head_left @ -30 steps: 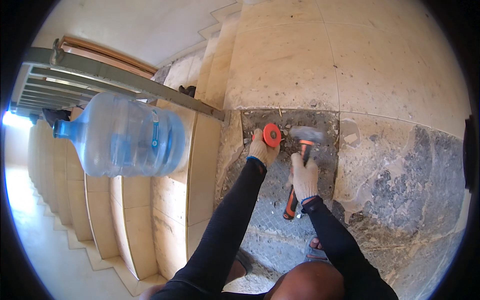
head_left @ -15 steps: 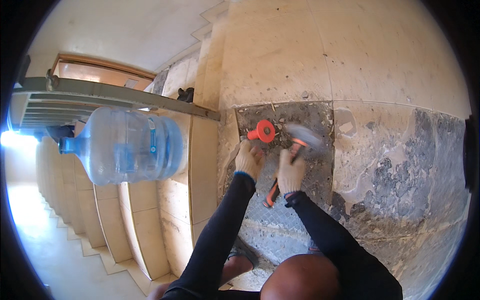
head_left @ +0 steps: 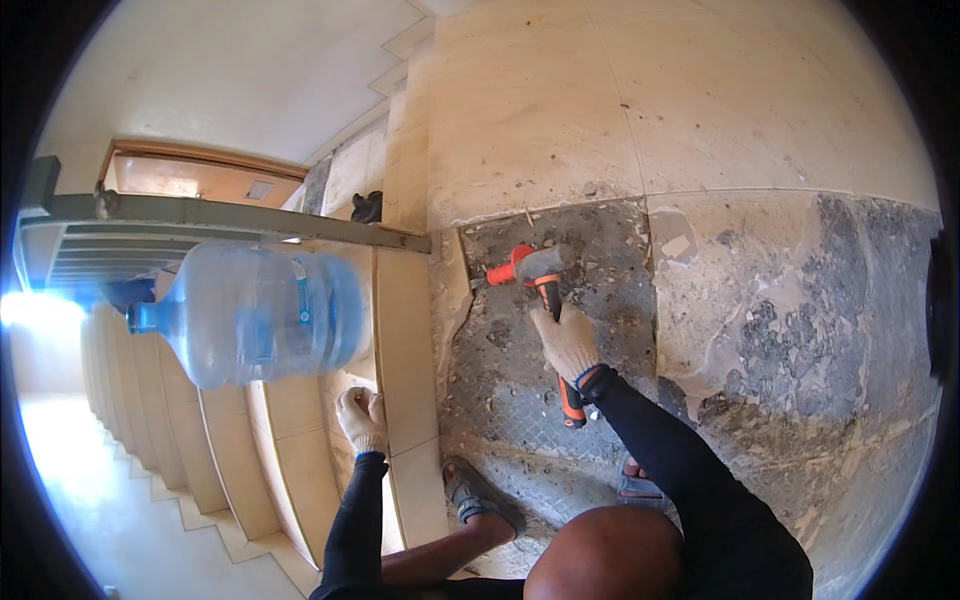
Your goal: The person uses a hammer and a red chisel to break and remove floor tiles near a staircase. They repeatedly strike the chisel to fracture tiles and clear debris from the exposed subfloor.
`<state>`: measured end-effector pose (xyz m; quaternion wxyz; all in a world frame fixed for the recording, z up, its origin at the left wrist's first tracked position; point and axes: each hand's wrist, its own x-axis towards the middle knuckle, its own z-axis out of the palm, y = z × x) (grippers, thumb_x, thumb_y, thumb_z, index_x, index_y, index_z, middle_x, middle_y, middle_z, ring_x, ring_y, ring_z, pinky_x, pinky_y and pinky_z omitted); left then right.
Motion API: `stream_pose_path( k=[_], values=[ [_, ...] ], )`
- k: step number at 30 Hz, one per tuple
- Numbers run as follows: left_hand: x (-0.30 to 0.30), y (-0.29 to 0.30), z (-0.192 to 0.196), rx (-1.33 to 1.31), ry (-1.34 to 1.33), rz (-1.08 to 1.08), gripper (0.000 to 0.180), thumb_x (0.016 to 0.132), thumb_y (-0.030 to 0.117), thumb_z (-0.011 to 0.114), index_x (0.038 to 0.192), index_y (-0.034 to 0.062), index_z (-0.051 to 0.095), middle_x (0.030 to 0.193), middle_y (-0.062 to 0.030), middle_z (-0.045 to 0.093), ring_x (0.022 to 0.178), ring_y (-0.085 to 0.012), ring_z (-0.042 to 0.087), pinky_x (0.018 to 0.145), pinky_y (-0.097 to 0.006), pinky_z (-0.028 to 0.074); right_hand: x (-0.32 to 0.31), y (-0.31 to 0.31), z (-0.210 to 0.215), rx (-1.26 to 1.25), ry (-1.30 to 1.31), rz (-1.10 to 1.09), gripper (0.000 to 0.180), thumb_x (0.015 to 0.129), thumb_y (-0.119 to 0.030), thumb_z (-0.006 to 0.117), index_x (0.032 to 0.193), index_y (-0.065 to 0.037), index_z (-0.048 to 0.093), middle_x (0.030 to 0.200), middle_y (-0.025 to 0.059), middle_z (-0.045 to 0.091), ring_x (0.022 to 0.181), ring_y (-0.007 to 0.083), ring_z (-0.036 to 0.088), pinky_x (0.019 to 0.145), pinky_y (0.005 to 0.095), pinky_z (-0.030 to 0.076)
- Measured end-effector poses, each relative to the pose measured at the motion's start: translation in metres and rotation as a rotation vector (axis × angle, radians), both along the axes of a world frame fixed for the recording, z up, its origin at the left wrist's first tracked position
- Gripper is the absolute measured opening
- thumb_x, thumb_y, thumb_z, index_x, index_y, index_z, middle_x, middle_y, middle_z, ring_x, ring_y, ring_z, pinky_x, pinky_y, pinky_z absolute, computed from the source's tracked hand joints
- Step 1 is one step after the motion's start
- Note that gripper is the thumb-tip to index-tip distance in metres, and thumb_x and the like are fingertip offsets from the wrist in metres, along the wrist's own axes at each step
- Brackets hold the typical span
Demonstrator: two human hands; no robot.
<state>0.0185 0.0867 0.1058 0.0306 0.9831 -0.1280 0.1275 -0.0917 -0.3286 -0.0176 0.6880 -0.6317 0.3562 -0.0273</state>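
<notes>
Here's the right hand grasping a grey-headed, black-and-orange hammer, the red, round-flanged tool crosswise just ahead-left on rough grey floor, farther from the left hand, curled by beige steps, grip unclear.

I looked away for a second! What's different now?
The left hand let go of the red-guarded chisel and moved left and back, near the tiled steps. The hammer moved left, overlapping the chisel in view. The right hand still grips it; the blue water jug stayed put.
</notes>
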Motion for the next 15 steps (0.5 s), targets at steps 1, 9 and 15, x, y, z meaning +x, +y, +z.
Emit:
stream_pose_path(
  k=[1, 9, 15],
  values=[
    [-0.002, 0.005, -0.006, -0.054, -0.016, -0.013, 0.043, 0.09, 0.026, 0.083, 0.121, 0.0017, 0.066, 0.119, -0.0187, 0.066, 0.106, -0.0369, 0.064, 0.095, -0.048, 0.053, 0.0, 0.003, -0.002, 0.036, 0.015, -0.115, 0.051, 0.103, -0.047, 0.07, 0.104, 0.004, 0.067, 0.08, 0.0254, 0.071, 0.077, 0.0441, 0.074, 0.073, 0.0518, 0.059],
    [-0.006, 0.004, -0.011, -0.028, -0.032, 0.004, 0.05, 0.086, 0.027, 0.085, 0.127, 0.0054, 0.067, 0.125, -0.0192, 0.066, 0.117, -0.0398, 0.062, 0.102, -0.05, 0.052, -0.003, -0.006, 0.013, 0.213, -0.115, 0.005, 0.035, 0.102, -0.036, 0.07, 0.09, -0.005, 0.059, 0.068, 0.0026, 0.058, 0.049, 0.0165, 0.058, 0.045, 0.0374, 0.05],
    [-0.012, 0.012, -0.014, -0.139, 0.004, 0.061, 0.046, 0.088, 0.027, 0.081, 0.127, 0.0062, 0.068, 0.128, -0.0205, 0.066, 0.118, -0.0406, 0.062, 0.105, -0.051, 0.05, -0.002, -0.004, -0.003, 0.498, -0.14, -0.382, 0.034, 0.103, -0.034, 0.07, 0.085, -0.008, 0.056, 0.067, 0.001, 0.056, 0.049, 0.0134, 0.056, 0.045, 0.0358, 0.05]
  ],
)
